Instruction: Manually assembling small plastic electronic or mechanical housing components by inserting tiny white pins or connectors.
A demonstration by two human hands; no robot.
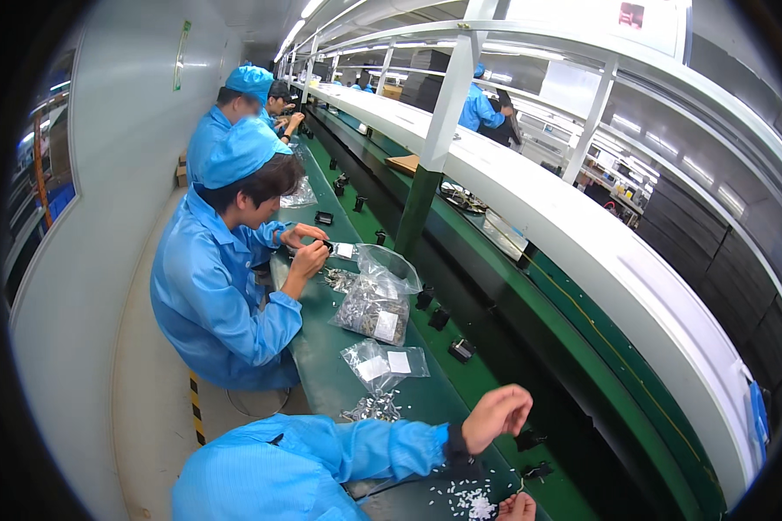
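Note:
My left hand (498, 418) reaches out over the conveyor's near edge, its fingers loosely bent and slightly apart, with nothing visible in them. Just below its fingers lies a small black part (530, 439) on the belt. At the lower edge, partly cut off, my right hand (517, 507) pinches a thin pale wire-like piece (521, 485). That piece runs up toward another small black part (538, 470); whether they are joined, I cannot tell. Beside my right hand, small white pieces (472, 504) lie heaped and scattered on the green bench (322, 326).
Small metal pieces (374, 406) lie loose near clear bags (384, 363). A fuller bag of metal parts (374, 308) stands farther along. Black parts (462, 350) line the green conveyor. At left a co-worker (226, 260) handles a black part. A white shelf (582, 221) with a post (434, 130) runs alongside.

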